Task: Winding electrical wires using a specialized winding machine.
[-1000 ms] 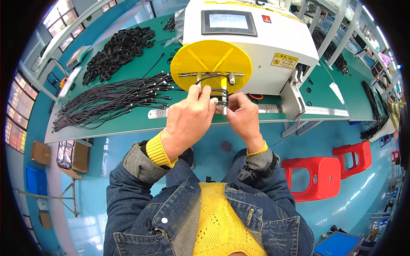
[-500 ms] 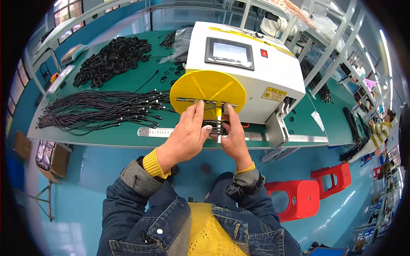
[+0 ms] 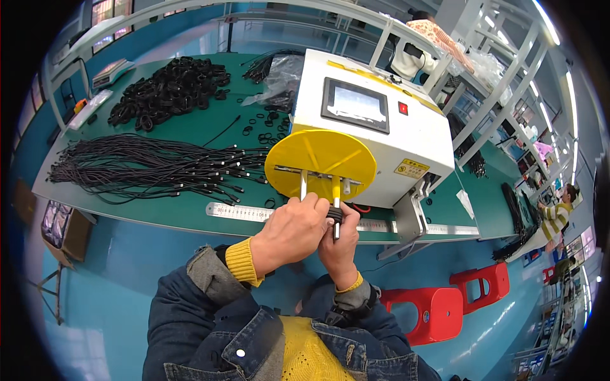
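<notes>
A yellow disc (image 3: 321, 149) on the white machine (image 3: 375, 140) carries two metal posts, one with a yellow sleeve (image 3: 336, 186). At that sleeved post is a small, tightly coiled black cable (image 3: 334, 214), held in front of the disc. My left hand (image 3: 287, 232) is closed, its fingertips bunched at the coil's left side. My right hand (image 3: 341, 246) grips the coil from the right, thumb and fingers closed on it. A silver end shows below the coil between my hands. Fingers partly hide the coil, and its cable ends cannot be made out.
Black cables (image 3: 152, 166) lie spread at the left, before a heap of black coils (image 3: 168, 94). Small black rings (image 3: 270, 124) lie beside the machine. A steel ruler (image 3: 238, 211) runs along the table's front edge. Red stools (image 3: 435, 315) stand right. Other people work beyond.
My hands have come together, and the left has left the disc's slot. The coil is now gripped between both hands, and the left post is uncovered. The view has shifted slightly.
</notes>
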A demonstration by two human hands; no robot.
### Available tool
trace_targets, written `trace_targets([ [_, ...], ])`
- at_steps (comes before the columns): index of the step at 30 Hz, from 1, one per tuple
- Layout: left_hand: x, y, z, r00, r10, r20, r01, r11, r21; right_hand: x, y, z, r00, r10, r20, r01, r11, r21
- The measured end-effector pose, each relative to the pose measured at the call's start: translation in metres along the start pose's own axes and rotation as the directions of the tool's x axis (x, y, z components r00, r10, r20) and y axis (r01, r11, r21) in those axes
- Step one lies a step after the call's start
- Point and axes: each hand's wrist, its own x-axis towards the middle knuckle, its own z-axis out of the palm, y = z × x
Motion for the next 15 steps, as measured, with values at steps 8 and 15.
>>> trace_targets([
  [8, -0.012, 0.01, 0.002, 0.989, 0.106, -0.106, -0.093, 0.988, 0.122, -0.007, -0.015, -0.011, 0.999, 0.026, 0.037, -0.022, 0.992, -0.12],
  [15, -0.061, 0.039, 0.018, 0.993, -0.033, -0.111, 0.041, 0.997, 0.072, -0.042, -0.027, -0.027, 0.981, 0.085, 0.172, -0.064, 0.99, -0.123],
])
